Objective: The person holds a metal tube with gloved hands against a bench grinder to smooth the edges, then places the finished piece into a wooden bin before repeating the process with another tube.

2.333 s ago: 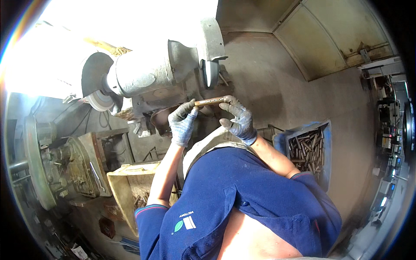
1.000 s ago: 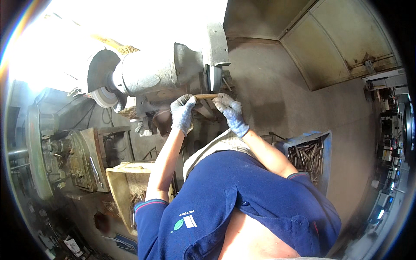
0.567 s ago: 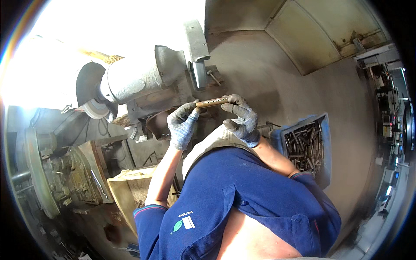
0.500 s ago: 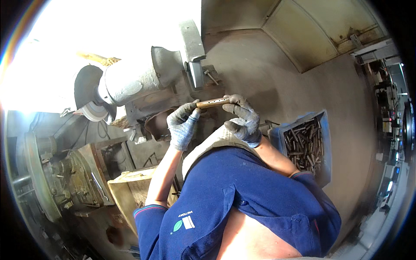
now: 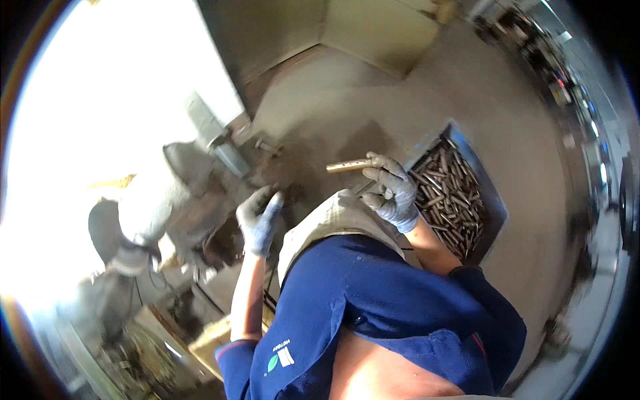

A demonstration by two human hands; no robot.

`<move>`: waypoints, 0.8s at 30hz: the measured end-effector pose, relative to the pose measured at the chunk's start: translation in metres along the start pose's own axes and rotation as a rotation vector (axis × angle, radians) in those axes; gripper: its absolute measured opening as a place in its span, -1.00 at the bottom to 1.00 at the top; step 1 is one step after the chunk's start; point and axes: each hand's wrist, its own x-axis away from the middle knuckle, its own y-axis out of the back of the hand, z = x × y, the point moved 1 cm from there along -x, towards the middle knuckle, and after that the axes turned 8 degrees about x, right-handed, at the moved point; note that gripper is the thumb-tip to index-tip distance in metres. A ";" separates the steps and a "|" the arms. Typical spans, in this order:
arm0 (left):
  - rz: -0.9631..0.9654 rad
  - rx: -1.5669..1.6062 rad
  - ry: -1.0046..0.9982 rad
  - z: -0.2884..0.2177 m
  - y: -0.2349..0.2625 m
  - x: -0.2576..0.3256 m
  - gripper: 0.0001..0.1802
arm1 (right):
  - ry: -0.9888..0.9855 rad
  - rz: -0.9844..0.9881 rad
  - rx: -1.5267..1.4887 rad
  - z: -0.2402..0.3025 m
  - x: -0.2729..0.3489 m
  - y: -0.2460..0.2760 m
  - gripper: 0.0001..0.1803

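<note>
In my gloved right hand [image 5: 395,190] is a short brownish metal tube [image 5: 348,166] with a row of small holes along its side. Thumb and fingers pinch its right end, and the rest sticks out to the left. My gloved left hand [image 5: 255,219] is apart from the tube, its thumb and fingers slightly spread with nothing seen between them. To the right of my right hand stands a blue bin [image 5: 495,212], heaped with many similar metal tubes [image 5: 448,193].
A grey bench grinder [image 5: 150,200] with a round wheel stands at the left, in bright glare. Below it are a pale box [image 5: 212,337] and blurred machinery [image 5: 150,360]. Metal panels [image 5: 373,33] rise at the far side, beyond the grey floor [image 5: 520,140].
My left hand has let go of the tube's left end and moved away. The tube stays in my right hand. The view has turned toward the bin, so the grinder sits farther left.
</note>
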 end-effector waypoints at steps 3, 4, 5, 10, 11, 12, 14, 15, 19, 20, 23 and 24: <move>-0.052 0.095 -0.009 0.018 0.005 0.004 -0.85 | -0.328 -0.101 0.199 -0.019 0.040 0.050 -0.59; -0.066 0.075 0.020 0.021 0.009 0.009 -0.83 | -0.333 -0.216 0.243 -0.024 0.053 0.067 -0.63; -0.087 0.061 0.045 0.026 0.013 0.015 -0.79 | -0.324 -0.326 0.289 -0.036 0.072 0.084 -0.67; -0.212 0.284 0.264 0.063 0.029 0.039 -0.78 | -0.746 -0.844 0.094 -0.073 0.169 0.146 -0.80; -0.231 0.297 0.291 0.078 0.034 0.039 -0.75 | -0.862 -0.882 0.159 -0.072 0.178 0.158 -0.83; -0.180 0.285 0.277 0.076 0.029 0.039 -0.73 | -0.979 -0.620 0.630 -0.074 0.187 0.169 -0.78; -0.116 0.267 0.307 0.079 0.032 0.041 -0.69 | -1.020 -0.284 1.137 -0.077 0.187 0.175 -0.68; -0.114 0.268 0.323 0.088 0.036 0.036 -0.68 | -0.969 -0.248 1.202 -0.074 0.179 0.174 -0.61; -0.171 0.252 0.386 0.081 0.046 0.040 -0.69 | -0.637 -0.224 0.714 -0.052 0.080 0.115 -0.66; -0.165 0.289 0.375 0.082 0.048 0.038 -0.69 | -0.665 -0.178 0.489 -0.064 0.072 0.089 -0.66; -0.239 0.095 0.379 0.097 0.076 0.057 -0.81 | -0.539 0.006 0.050 -0.044 0.039 0.011 -0.69; -0.330 0.068 0.396 0.086 0.081 0.070 -0.79 | -0.480 0.097 0.093 -0.043 0.037 -0.013 -0.69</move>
